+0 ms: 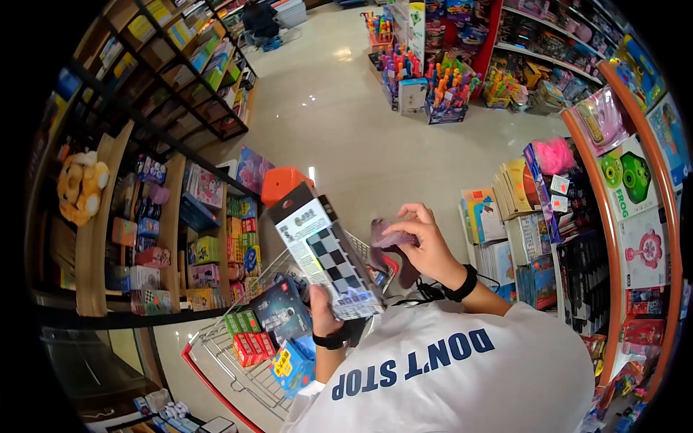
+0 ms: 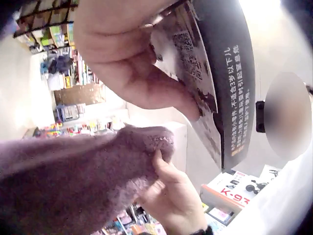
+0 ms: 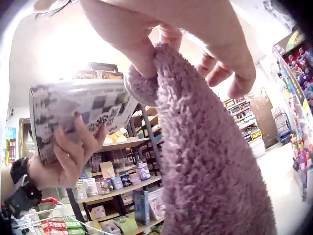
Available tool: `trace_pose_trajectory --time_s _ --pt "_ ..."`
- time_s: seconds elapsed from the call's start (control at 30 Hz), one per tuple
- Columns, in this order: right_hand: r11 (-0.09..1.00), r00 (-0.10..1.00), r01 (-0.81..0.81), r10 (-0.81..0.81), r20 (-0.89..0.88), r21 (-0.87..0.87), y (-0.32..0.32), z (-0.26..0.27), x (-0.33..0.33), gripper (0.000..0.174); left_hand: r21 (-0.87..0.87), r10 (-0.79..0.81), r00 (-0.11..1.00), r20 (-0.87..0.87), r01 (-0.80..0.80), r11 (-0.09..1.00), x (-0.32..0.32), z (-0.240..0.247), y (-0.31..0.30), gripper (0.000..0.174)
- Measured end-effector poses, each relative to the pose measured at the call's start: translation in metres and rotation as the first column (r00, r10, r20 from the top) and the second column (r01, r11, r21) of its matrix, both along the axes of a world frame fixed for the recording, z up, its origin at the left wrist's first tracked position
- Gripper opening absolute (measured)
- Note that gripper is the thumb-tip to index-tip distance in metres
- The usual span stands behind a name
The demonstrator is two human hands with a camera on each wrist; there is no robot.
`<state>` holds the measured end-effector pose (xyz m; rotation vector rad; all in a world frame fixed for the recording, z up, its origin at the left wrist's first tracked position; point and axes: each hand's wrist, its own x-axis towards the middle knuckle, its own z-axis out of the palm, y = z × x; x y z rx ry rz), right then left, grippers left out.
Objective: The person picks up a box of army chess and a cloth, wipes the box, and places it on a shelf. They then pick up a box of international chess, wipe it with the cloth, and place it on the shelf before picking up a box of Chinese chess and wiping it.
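My left hand (image 1: pixel 323 312) grips a flat box (image 1: pixel 309 229) with a black-and-white checkered face, tilted up over the shopping cart. In the left wrist view, the thumb lies across the box's printed side (image 2: pixel 186 58), and its dark edge (image 2: pixel 234 103) carries white lettering. My right hand (image 1: pixel 431 245) pinches a fuzzy purple cloth (image 3: pixel 205 142) at its upper edge between thumb and fingers. The cloth hangs down from that pinch, a little to the right of the box and apart from it in the right wrist view.
The wire shopping cart (image 1: pixel 216 333) holds an astronaut box (image 1: pixel 283 312), red boxes (image 1: pixel 253 349), green boxes (image 1: pixel 242 322) and a blue pack (image 1: pixel 291 369). An orange stool (image 1: pixel 285 185) stands beyond it. Wooden shelves (image 1: pixel 108 238) line the left; book stacks (image 1: pixel 520 187) stand at the right.
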<state>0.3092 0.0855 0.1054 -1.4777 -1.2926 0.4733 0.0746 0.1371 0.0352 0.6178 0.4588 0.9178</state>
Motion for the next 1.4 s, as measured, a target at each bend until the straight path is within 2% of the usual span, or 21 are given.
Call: trace_pose_trajectory --time_s 0.07,0.13,0.2,0.3,0.37,0.4,0.43,0.47,0.53,0.57,0.6,0.63,0.73,0.77,0.8,0.9,1.03,1.13,1.2,1.33,1.4 --pt "0.996 0.989 -0.048 0.036 -0.144 -0.08 -0.005 -0.002 0.021 0.03 -0.006 -0.052 0.993 -0.101 0.051 0.999 0.025 -0.004 -0.002 0.051" --pt "0.989 0.923 -0.144 0.126 -0.365 -0.023 -0.005 -0.017 0.036 0.027 0.019 -0.151 0.981 -0.125 0.155 0.988 0.061 0.006 -0.005 0.05" --pt "0.985 0.774 -0.174 0.124 -0.621 -0.019 -0.008 -0.022 0.052 0.026 -0.045 -0.184 0.974 -0.131 0.18 0.983 0.097 0.009 -0.013 0.048" --pt "0.955 0.663 -0.297 0.222 -0.715 0.021 -0.005 -0.037 0.103 0.022 -0.1 -0.269 0.948 -0.172 0.254 0.962 0.15 0.006 -0.013 0.046" --pt "0.928 0.665 -0.371 0.243 -0.707 -0.031 0.001 -0.036 0.152 0.027 -0.142 -0.234 0.949 -0.212 0.207 0.968 0.191 -0.005 -0.01 0.052" --pt "0.912 0.657 -0.409 0.262 -0.707 -0.043 0.003 -0.027 0.174 0.03 -0.051 -0.175 0.963 -0.203 0.168 0.985 0.218 -0.002 -0.007 0.051" --pt "0.884 0.644 -0.462 0.386 -0.66 0.066 0.01 -0.024 0.201 0.037 -0.099 -0.178 0.973 -0.149 0.165 0.981 0.239 -0.004 -0.003 0.052" --pt "0.88 0.608 -0.468 0.386 -0.694 0.079 0.011 -0.016 0.227 0.045 -0.146 -0.183 0.979 -0.091 0.169 0.975 0.256 -0.009 0.004 0.053" --pt "0.924 0.858 -0.356 0.383 -0.341 0.14 0.019 0.03 0.281 0.046 -0.188 -0.084 0.993 -0.079 0.068 0.98 0.305 0.01 0.013 0.05" --pt "0.911 0.866 -0.337 0.399 -0.302 0.238 0.02 0.059 0.303 0.044 -0.207 -0.034 0.997 -0.075 0.018 0.978 0.33 0.02 0.017 0.049" --pt "0.846 0.78 -0.416 0.521 -0.347 0.334 0.02 0.088 0.321 0.04 -0.207 0.021 0.991 -0.136 -0.049 0.977 0.342 0.02 0.027 0.049" --pt "0.737 0.443 -0.444 0.674 -0.591 0.509 0.014 0.117 0.325 0.035 -0.175 0.019 0.998 -0.052 -0.028 0.984 0.349 0.01 0.038 0.047" --pt "0.298 -0.19 -0.453 0.889 -0.417 0.84 0.005 0.173 0.34 0.026 -0.121 -0.017 1.0 0.024 0.02 0.992 0.388 -0.004 0.067 0.045" --pt "0.224 -0.176 -0.485 0.922 -0.346 0.845 0.007 0.181 0.342 0.05 -0.119 -0.035 0.999 0.0 0.034 0.992 0.403 -0.004 0.075 0.046" --pt "0.137 -0.257 -0.524 0.915 -0.31 0.84 0.001 0.186 0.354 0.026 -0.121 -0.056 0.998 -0.015 0.054 0.991 0.418 -0.006 0.08 0.046" --pt "0.007 -0.285 -0.356 0.952 -0.116 0.934 0.016 0.188 0.349 0.046 -0.129 -0.097 0.992 -0.078 0.086 0.988 0.443 -0.008 0.098 0.048" --pt "-0.108 -0.387 -0.256 0.922 0.0 0.961 0.068 0.186 0.36 0.048 -0.137 -0.137 0.983 -0.121 0.121 0.983 0.455 -0.014 0.132 0.05" --pt "-0.074 -0.346 -0.114 0.938 0.03 0.991 0.106 0.193 0.353 0.048 -0.163 -0.177 0.976 -0.129 0.155 0.974 0.462 -0.024 0.167 0.051" --pt "-0.05 -0.27 -0.147 0.963 0.008 0.988 0.142 0.192 0.355 0.048 -0.168 -0.195 0.972 -0.13 0.173 0.971 0.467 -0.032 0.198 0.053" --pt "0.023 -0.02 -0.457 0.999 -0.036 0.889 0.228 0.18 0.382 0.046 -0.127 -0.203 0.973 -0.11 0.189 0.974 0.468 -0.033 0.284 0.055" --pt "0.033 0.042 -0.493 0.999 -0.015 0.869 0.278 0.188 0.391 0.046 -0.076 -0.192 0.977 -0.094 0.186 0.98 0.466 -0.023 0.336 0.057"
